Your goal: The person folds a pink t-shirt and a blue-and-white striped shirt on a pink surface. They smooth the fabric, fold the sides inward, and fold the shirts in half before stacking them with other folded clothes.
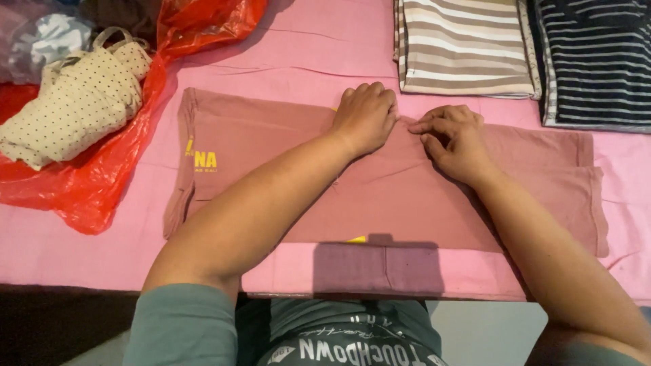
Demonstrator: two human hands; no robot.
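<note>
A dusty-pink shirt [271, 146] with yellow print at its left end lies folded lengthwise across a pink table cover [319, 54]. My left hand [366, 116] rests knuckles-up on the shirt's far edge near the middle, fingers curled against the cloth. Right beside it, my right hand [456, 139] pinches a fold of the same fabric between thumb and fingers. The two hands almost touch. Both forearms reach over the shirt from the table's near edge.
Folded striped garments lie at the back right, one beige and white [464, 44], one dark with thin stripes [597, 61]. At the left a cream dotted garment [81, 95] sits on a red plastic bag [88, 183]. The table's near edge runs along the bottom.
</note>
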